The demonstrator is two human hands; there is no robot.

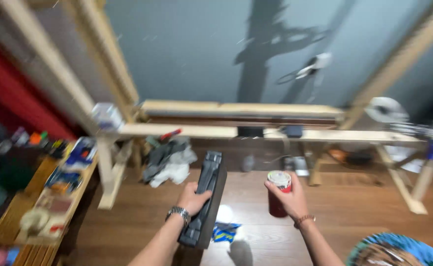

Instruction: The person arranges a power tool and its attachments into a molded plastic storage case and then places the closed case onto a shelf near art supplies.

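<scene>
left hand (193, 198) is being closed on black tray (205, 199) | long axis running near-far | right hand (289, 199) is gripping red can (278, 193), apart at right

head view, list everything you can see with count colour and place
dark tray: 1, black, long, in left hand
can: 1, red with white top, in right hand
wooden frame: 1, pale, against the grey wall
cloth heap: 1, grey and white, on the floor under the frame
scissors: 1, pale handles, hanging on the wall
tape roll: 1, white, right end of the frame
side table: 1, wooden, left, cluttered
left hand: 1, wristwatch
right hand: 1, bracelet
</scene>
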